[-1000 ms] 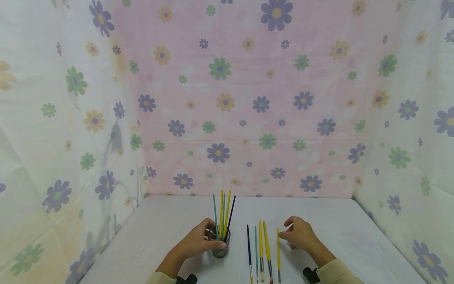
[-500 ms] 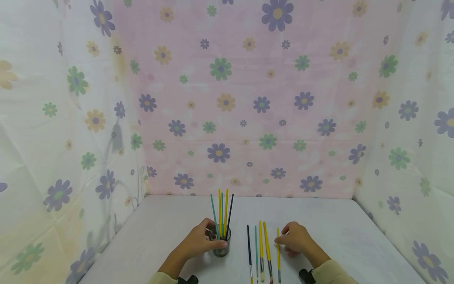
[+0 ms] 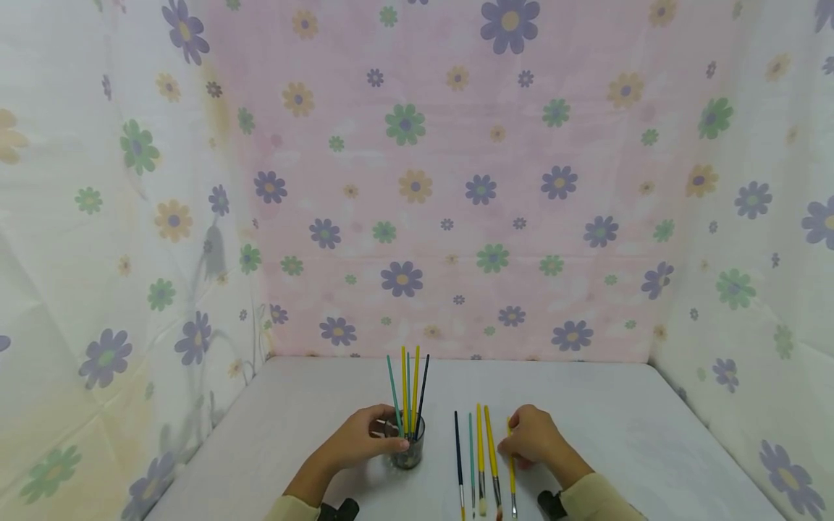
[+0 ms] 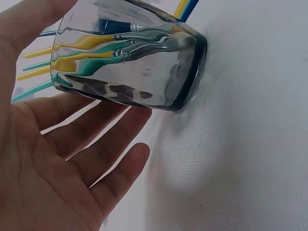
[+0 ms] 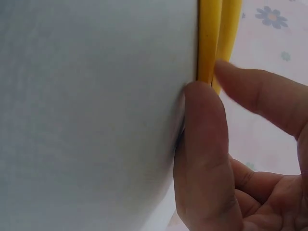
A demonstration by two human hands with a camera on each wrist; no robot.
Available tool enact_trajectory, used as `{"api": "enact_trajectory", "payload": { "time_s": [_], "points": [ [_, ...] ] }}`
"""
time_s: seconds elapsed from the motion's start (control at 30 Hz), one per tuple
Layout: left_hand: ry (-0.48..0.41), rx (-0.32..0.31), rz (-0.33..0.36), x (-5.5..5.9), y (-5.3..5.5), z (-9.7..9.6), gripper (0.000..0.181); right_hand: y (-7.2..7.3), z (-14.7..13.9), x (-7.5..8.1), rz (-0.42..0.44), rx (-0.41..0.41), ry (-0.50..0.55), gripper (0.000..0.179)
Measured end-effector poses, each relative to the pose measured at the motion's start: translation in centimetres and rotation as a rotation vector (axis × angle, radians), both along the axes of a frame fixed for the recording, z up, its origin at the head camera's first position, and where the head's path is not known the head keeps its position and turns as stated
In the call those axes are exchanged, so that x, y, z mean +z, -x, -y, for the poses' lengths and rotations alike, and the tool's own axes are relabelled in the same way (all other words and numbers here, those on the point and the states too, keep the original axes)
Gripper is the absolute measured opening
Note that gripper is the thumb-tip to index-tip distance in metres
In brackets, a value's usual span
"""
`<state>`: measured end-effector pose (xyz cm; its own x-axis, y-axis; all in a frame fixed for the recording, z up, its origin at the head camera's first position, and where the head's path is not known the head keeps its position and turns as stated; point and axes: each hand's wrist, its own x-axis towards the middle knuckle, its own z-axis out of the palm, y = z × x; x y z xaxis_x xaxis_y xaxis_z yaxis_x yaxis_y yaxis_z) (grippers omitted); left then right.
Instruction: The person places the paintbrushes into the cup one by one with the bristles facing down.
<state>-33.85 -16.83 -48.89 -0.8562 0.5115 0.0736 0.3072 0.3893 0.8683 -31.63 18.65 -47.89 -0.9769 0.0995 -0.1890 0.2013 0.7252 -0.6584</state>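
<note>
- Right hand (image 3: 536,438): fingers curled about the rightmost yellow paintbrush (image 3: 512,477), which lies flat on the desk (image 3: 625,420); firmness of pinch not determinable.
- Left hand (image 3: 352,439): grips the drinking glass (image 3: 409,459), which holds several upright brushes (image 3: 417,383).
- Step in hand: judged a pick-up.
- Next move: calls for a secure pinch, then lifting clear of the neighbouring brushes (image 3: 491,441).

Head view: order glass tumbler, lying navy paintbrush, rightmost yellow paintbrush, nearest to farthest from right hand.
1. Rightmost yellow paintbrush, partly covered by the right hand.
2. Navy paintbrush, leftmost lying down.
3. Glass tumbler, held by the left hand.
</note>
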Motion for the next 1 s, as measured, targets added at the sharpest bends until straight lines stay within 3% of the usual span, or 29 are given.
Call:
{"api": "enact_trajectory", "payload": {
  "time_s": [0.2, 0.43, 0.7, 1.0],
  "points": [
    [-0.018, -0.034, 0.006, 0.02, 0.08, 0.13, 0.053, 0.55, 0.51, 0.07, 0.035, -0.031, -0.013, 0.046],
    [0.010, -0.012, 0.006, 0.10, 0.05, 0.01, 0.054, 0.55, 0.64, 0.06, 0.019, -0.013, -0.024, 0.041],
    [0.030, 0.007, 0.003, 0.40, -0.32, -0.33, 0.055, 0.48, 0.21, 0.19, 0.001, -0.018, 0.043, 0.027],
    [0.030, 0.017, 0.007, 0.56, -0.47, -0.41, 0.053, 1.00, -0.23, 0.92, 0.018, -0.050, 0.099, 0.031]
  ]
}}
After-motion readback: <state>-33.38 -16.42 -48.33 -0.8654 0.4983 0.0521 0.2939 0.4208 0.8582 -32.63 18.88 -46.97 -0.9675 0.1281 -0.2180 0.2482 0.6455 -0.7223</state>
